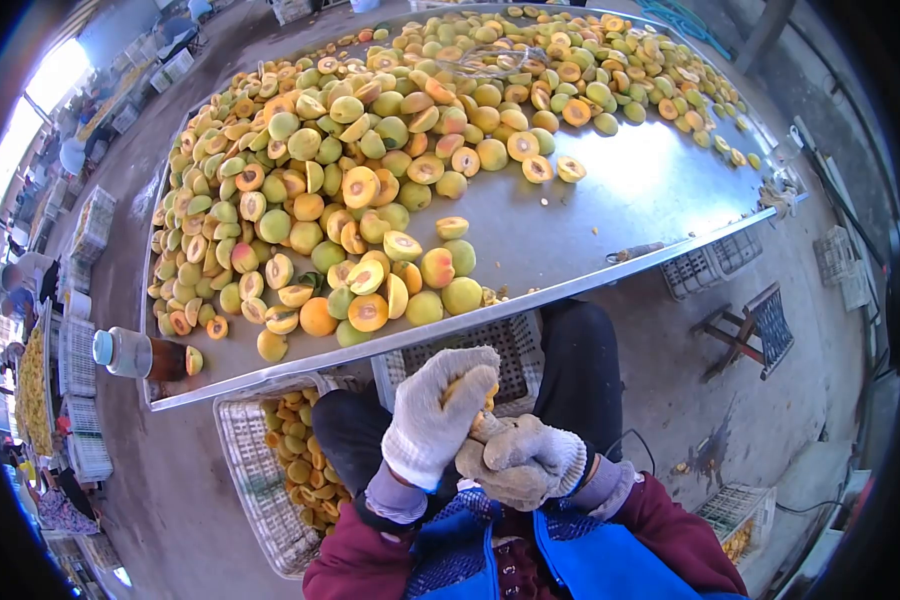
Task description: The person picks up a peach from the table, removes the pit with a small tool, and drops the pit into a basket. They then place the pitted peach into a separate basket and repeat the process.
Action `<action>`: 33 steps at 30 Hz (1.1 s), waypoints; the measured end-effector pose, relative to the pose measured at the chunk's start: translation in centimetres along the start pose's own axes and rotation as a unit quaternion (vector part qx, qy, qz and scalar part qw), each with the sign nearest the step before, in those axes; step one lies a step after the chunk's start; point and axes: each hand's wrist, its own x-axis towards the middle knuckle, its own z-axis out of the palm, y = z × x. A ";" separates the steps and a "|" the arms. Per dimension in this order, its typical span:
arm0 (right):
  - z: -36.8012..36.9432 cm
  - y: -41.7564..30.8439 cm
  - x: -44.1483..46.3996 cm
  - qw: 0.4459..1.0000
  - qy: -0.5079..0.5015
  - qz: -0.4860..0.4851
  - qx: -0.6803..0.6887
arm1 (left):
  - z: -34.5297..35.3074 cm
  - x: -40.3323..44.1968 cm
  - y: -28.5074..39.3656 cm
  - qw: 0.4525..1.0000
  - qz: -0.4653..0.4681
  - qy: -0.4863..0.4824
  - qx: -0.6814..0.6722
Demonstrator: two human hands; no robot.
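Both hands wear pale knitted gloves and meet above my lap, in front of the table. My left hand [440, 415] is closed round a yellow peach piece [491, 397], mostly hidden by the fingers. Touching it from the right, my right hand [525, 462] is closed, and whatever it grips is hidden among the fingers. Beyond the hands, a large heap of whole and halved peaches [360, 187] covers much of the metal table [530, 235].
A crate [260, 500] of peach halves stands left of my legs, another crate [518, 375] under the table edge. A tool with a dark handle [635, 252] and a jar of brown liquid [140, 355] rest on the table. A folding stool [755, 330] stands right.
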 end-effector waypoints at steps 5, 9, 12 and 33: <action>0.4 -0.1 0.3 0.997 0.064 -0.005 -0.052 | -0.6 0.6 0.9 0.928 0.226 -0.011 0.297; -0.8 -0.1 0.4 0.988 0.101 0.055 -0.108 | -1.2 0.4 0.3 0.983 0.095 -0.054 0.145; -0.3 -0.1 0.1 0.997 0.051 0.033 -0.041 | -0.5 -0.6 -0.7 0.997 0.074 -0.018 -0.020; -0.2 -0.4 1.0 0.991 0.099 -0.013 -0.090 | 0.5 2.4 -4.2 0.926 -0.117 -0.048 -0.356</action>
